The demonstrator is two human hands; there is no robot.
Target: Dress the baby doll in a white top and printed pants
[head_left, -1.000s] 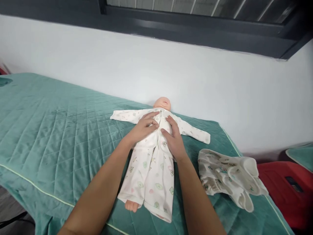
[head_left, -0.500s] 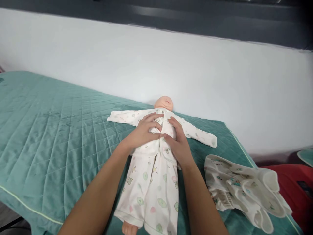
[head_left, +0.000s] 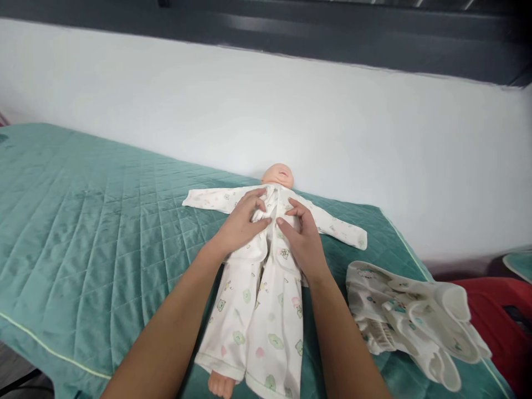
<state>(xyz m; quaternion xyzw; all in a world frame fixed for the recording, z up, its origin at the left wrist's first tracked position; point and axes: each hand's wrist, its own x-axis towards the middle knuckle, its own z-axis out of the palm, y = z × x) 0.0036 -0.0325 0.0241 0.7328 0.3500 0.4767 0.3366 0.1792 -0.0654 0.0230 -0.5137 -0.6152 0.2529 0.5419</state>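
Note:
A baby doll [head_left: 277, 174] lies on its back, dressed in a white printed jacket [head_left: 336, 227] and matching trousers [head_left: 272, 332]. Both sleeves are spread out sideways, and one bare foot shows below a trouser leg. My left hand [head_left: 247, 219] rests on the jacket's left front panel, its fingers curled and pinching the cloth near the opening. On the right front panel, my right hand [head_left: 303, 233] has thumb and forefinger bent around the edge. The two front edges lie slightly apart between my hands. The fingertips partly hide the cloth they touch.
The doll lies on a green quilted cover [head_left: 137, 221] against a white wall [head_left: 332, 127]. Folded white printed baby clothes [head_left: 411, 316] lie at the right edge, beside a red object [head_left: 499, 321].
My hands have drawn slightly apart, and the gap between the jacket's front edges has widened. The thumbs, which met at the middle, are now separated.

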